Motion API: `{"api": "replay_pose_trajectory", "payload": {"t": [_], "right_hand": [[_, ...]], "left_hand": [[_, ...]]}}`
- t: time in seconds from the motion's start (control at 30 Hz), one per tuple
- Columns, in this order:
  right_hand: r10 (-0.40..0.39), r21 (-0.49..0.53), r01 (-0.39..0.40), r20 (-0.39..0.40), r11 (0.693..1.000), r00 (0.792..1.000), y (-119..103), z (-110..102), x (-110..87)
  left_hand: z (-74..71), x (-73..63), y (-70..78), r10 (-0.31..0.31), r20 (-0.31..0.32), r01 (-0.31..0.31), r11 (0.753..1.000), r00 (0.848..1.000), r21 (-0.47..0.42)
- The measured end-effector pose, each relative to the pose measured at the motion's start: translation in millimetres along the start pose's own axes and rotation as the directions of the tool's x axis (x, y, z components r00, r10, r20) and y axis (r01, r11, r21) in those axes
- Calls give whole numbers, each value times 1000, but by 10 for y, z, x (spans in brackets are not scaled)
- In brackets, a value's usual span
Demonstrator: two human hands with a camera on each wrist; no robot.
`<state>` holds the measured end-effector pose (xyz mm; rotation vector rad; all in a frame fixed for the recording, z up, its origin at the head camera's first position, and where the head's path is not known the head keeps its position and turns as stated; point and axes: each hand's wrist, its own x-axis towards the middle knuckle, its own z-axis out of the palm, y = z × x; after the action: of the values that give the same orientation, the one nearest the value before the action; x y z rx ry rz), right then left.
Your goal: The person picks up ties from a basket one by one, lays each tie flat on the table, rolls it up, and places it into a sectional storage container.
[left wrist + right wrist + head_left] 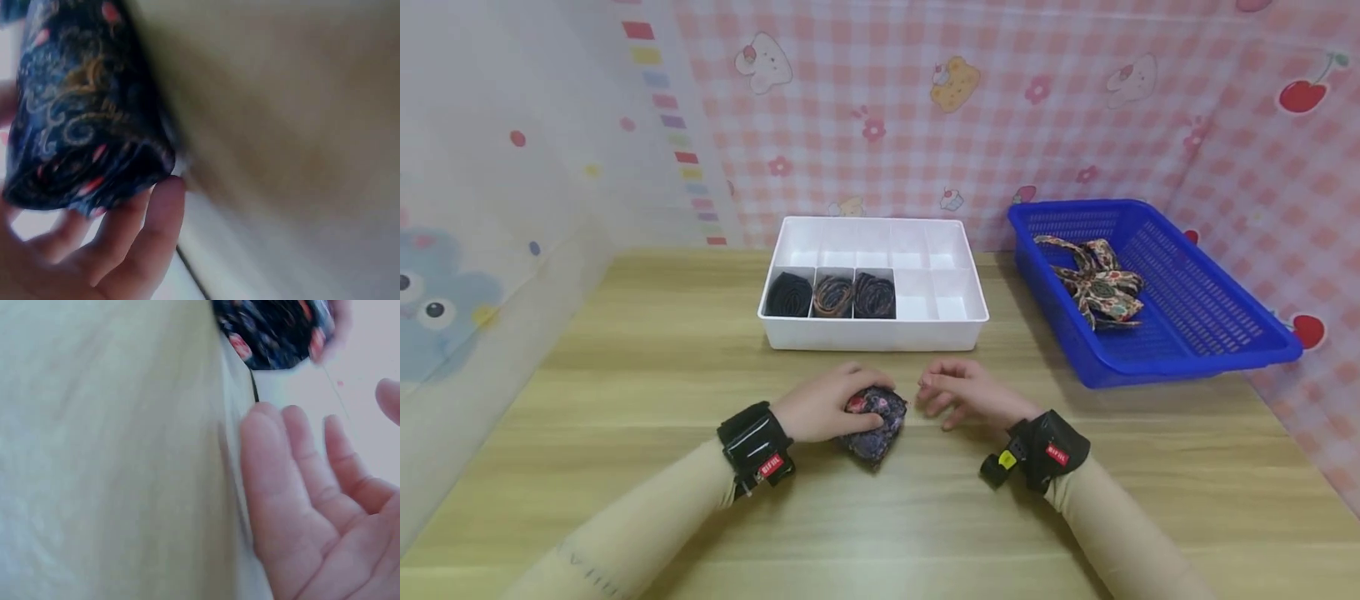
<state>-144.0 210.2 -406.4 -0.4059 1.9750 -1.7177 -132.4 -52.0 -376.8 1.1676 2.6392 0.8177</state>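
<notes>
My left hand [838, 404] grips a rolled dark patterned cloth [880, 429] just above or on the table, in front of the white box. In the left wrist view the rolled cloth [87, 119] shows gold swirls, red specks and its coiled end, with the fingers around it. A short way to its right, my right hand [970, 393] is held with loosely bent fingers and nothing in them. The right wrist view shows that palm [337, 544] apart from the cloth.
A white divided box [872, 336] stands behind the hands, with three dark rolled cloths [833, 297] in its front-left compartments. At the right, a blue basket [1195, 367] holds crumpled floral cloth [1101, 287]. Patterned fabric [880, 108] hangs behind the wooden table [647, 333].
</notes>
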Motion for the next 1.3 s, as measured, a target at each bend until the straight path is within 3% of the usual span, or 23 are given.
{"api": "replay_pose_trajectory", "payload": {"t": [0.1,0.2,0.4,0.5,0.6,0.73,0.8,0.87,1.0,1.1,1.23,1.3], "right_hand": [[48,157,-52,32,986,998,78,-136,0],[55,251,-65,47,966,997,123,-210,5],[57,299,-63,29,952,998,171,-247,21],[58,301,-61,18,952,998,187,-247,15],[54,305,-52,3,951,999,201,-238,-1],[56,307,-53,-1,950,998,235,-205,4],[62,305,-61,7,950,998,254,-182,22],[63,302,-64,13,951,998,269,-172,37],[57,292,-58,11,955,998,272,-177,47],[47,287,-49,16,957,999,252,-198,44],[45,284,-48,18,958,999,212,-226,38],[50,282,-53,16,958,999,195,-236,37]], "left_hand": [[49,-17,-1,9,-49,-11,999,999,-34],[98,-9,-17,13,-84,-20,996,996,-85],[71,107,12,2,-114,-20,987,993,-158],[-137,329,95,-12,-128,-7,990,992,-142],[-430,686,189,-38,-171,17,993,984,-120],[-699,1175,264,-138,-224,132,990,965,-40],[-745,1353,280,-205,-226,219,975,952,41],[-747,1487,287,-273,-218,306,943,937,133],[-693,1659,299,-353,-209,401,876,912,268],[-625,1752,280,-374,-205,423,848,905,320],[-473,1886,162,-352,-152,383,831,924,403],[-381,1947,58,-350,-129,369,810,928,457]]}}
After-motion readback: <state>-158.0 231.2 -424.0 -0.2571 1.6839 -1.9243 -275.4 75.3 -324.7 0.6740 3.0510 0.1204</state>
